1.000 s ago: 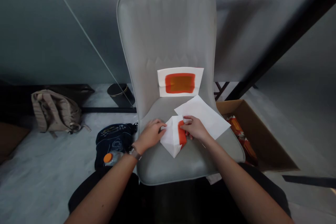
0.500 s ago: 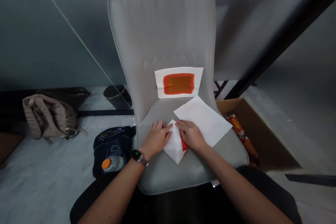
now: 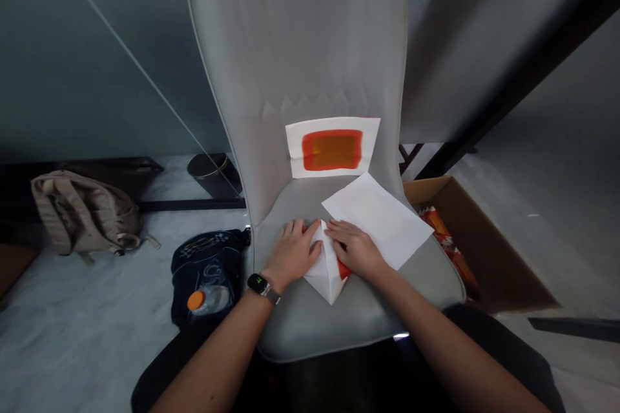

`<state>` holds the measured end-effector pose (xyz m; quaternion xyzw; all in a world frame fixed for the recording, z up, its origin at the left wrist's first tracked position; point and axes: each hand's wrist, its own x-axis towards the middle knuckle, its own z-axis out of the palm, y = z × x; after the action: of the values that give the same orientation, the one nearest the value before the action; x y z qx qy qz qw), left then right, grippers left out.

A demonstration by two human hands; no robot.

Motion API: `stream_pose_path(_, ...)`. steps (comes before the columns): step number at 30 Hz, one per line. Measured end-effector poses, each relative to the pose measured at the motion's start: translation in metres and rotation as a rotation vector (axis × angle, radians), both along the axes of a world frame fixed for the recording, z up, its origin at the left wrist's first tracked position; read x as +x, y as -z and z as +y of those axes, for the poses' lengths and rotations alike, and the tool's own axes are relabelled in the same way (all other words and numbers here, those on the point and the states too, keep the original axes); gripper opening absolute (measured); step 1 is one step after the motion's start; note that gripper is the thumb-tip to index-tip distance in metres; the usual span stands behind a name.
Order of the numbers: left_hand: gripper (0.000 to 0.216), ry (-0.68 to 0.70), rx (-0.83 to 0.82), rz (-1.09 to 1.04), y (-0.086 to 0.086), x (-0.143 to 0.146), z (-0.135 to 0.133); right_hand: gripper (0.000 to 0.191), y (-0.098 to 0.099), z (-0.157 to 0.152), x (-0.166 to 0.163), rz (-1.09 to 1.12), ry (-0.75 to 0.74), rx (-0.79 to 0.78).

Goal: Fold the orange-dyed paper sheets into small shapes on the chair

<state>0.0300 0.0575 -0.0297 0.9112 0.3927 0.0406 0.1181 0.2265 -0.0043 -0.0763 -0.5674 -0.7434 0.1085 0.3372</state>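
Note:
A folded white paper with a red-orange patch lies on the grey chair seat, its pointed corner towards me. My left hand rests on its left side, thumb and fingers spread, the index fingertip near the top point. On the wrist is a dark watch. From the right, my right hand has its bent fingers together on the paper's upper right edge, partly covering the red patch. A blank white sheet lies flat just behind my right hand. Leaning against the backrest is a white sheet with a red-and-orange rectangle.
The chair stands before a glass wall. An open cardboard box with red-orange packets is at the right. Left on the floor are a dark blue bag, an orange-capped bottle, a beige backpack and a black bin.
The view has shifted slightly and come a little closer to the chair. My hands stay on the folded paper; the left thumb and index finger have shifted slightly on it.

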Motion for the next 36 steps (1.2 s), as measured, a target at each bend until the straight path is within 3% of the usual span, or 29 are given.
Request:
stream_pose_path(4,0.065,-0.001,0.014,0.027,-0.002,0.002,0.001,0.039,-0.001,0.0,-0.001,-0.021,-0.004,0.011)
stream_pose_path(9,0.055,0.059,0.039,0.103,-0.004,0.002,0.003,0.04,-0.007,-0.002,-0.003,-0.105,-0.023,-0.039)
stream_pose_path(14,0.055,0.056,0.054,0.125,-0.003,0.005,0.005,0.039,-0.029,-0.005,-0.006,-0.206,-0.014,-0.183)
stream_pose_path(18,0.05,0.03,-0.083,0.077,-0.005,0.008,0.015,0.044,-0.045,-0.01,-0.002,-0.191,-0.022,-0.32)
stream_pose_path(21,0.043,-0.009,-0.16,0.004,-0.006,0.01,0.024,0.053,-0.046,-0.023,0.001,-0.253,0.035,-0.314)
stream_pose_path(25,0.034,-0.023,-0.043,-0.05,-0.003,0.016,0.025,0.062,-0.038,-0.04,-0.003,-0.333,0.078,-0.281)
stream_pose_path(30,0.043,0.037,0.06,-0.064,0.0,0.025,0.017,0.049,-0.04,-0.041,-0.003,-0.273,0.098,-0.319)
stream_pose_path(36,0.035,0.044,0.013,-0.08,-0.001,0.025,0.013,0.035,-0.065,-0.064,0.024,-0.111,0.154,-0.336)
